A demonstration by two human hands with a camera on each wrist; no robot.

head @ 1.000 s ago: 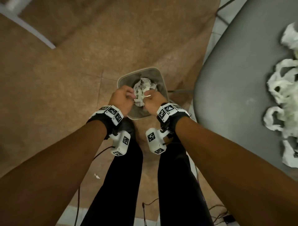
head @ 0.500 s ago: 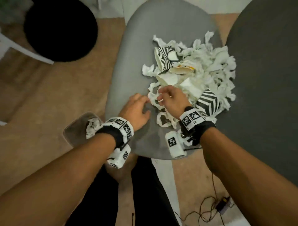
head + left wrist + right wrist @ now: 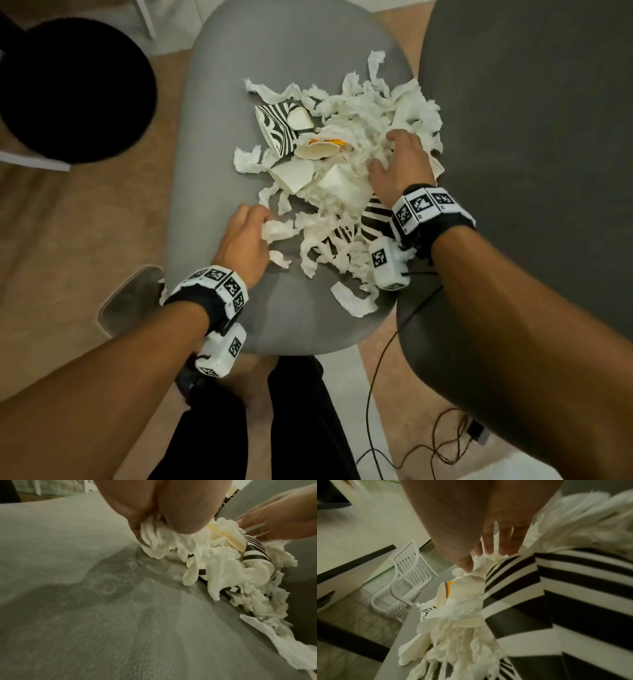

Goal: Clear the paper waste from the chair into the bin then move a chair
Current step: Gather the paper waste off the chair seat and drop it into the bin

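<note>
The paper waste [image 3: 346, 164] lies heaped on the right half of the grey chair seat [image 3: 219, 113], torn white strips mixed with striped cup pieces, its far side reaching the seat's right edge. My left hand [image 3: 245, 240] pinches a white shred [image 3: 154, 543] at the heap's near-left fringe, with bare seat open to its left. My right hand [image 3: 399, 164] rests spread and flat on top of the heap, gripping nothing. The bin [image 3: 126, 305] stands on the floor just off the seat's near-left edge. A darker seat [image 3: 531, 137] sits close along the right.
</note>
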